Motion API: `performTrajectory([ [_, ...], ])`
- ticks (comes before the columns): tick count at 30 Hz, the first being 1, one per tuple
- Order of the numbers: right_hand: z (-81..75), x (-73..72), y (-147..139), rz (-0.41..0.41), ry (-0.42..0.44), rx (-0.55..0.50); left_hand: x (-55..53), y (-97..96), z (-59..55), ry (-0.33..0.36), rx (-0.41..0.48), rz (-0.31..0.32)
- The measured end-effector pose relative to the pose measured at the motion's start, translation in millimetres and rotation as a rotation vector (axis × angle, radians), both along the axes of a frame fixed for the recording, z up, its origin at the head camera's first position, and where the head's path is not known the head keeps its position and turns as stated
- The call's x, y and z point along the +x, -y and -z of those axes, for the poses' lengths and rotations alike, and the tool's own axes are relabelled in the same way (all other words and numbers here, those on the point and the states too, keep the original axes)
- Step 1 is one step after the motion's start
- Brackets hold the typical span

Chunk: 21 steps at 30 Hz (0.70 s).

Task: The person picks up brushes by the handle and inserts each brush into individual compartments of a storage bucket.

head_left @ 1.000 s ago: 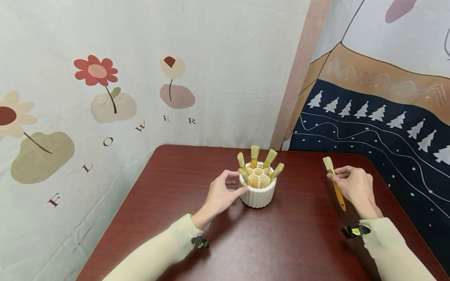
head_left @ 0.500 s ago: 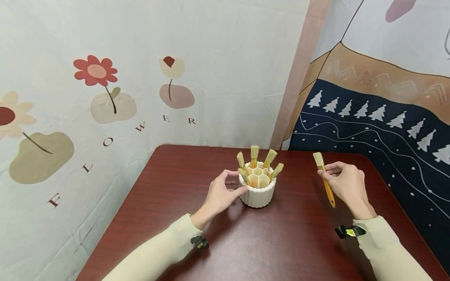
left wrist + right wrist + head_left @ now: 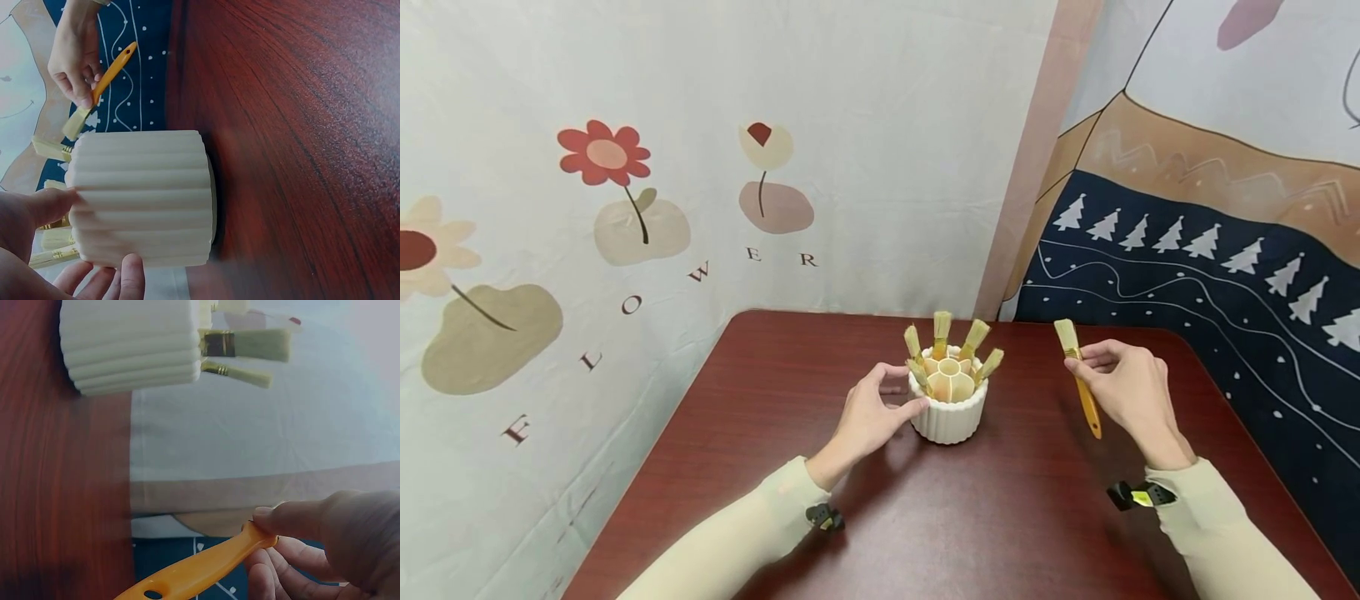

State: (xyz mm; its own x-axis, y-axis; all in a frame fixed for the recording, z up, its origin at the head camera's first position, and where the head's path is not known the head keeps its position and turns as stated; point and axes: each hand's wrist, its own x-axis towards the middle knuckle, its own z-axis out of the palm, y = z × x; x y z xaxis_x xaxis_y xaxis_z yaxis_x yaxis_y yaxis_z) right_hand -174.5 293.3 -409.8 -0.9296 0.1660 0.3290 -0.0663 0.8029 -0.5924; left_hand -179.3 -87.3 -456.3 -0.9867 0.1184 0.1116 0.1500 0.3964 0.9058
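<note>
A white ribbed brush holder (image 3: 951,422) with flower-like compartments stands upright on the table. Several bristle brushes (image 3: 976,338) lean outward in it, bristles up; some front compartments hold nothing. My left hand (image 3: 868,415) holds the holder's left side, thumb at the near rim; the left wrist view shows fingers round the ribbed wall (image 3: 144,200). To the right, my right hand (image 3: 1131,396) pinches a paintbrush (image 3: 1087,407) near its ferrule, between thumb and fingers. Its pale bristles point up and its orange handle (image 3: 200,567), with a hole at the end, points down, above the table.
The dark red wooden table (image 3: 985,517) has its back edge against a pale curtain (image 3: 880,167) printed with flowers and letters. On the right hangs a navy cloth (image 3: 1150,283) with white trees. A strap with a small black device (image 3: 1141,495) circles each wrist.
My right hand has moved left and slightly away from me with the paintbrush, coming nearer the holder. My left hand and the holder stay in place.
</note>
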Motion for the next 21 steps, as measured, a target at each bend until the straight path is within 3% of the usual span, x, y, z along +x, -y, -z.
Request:
performTrajectory([
  [21, -28.7, 11.2, 30.1, -0.076, -0.072, -0.048, -1.5, -0.2, 1.3, -0.005, 0.001, 0.005],
])
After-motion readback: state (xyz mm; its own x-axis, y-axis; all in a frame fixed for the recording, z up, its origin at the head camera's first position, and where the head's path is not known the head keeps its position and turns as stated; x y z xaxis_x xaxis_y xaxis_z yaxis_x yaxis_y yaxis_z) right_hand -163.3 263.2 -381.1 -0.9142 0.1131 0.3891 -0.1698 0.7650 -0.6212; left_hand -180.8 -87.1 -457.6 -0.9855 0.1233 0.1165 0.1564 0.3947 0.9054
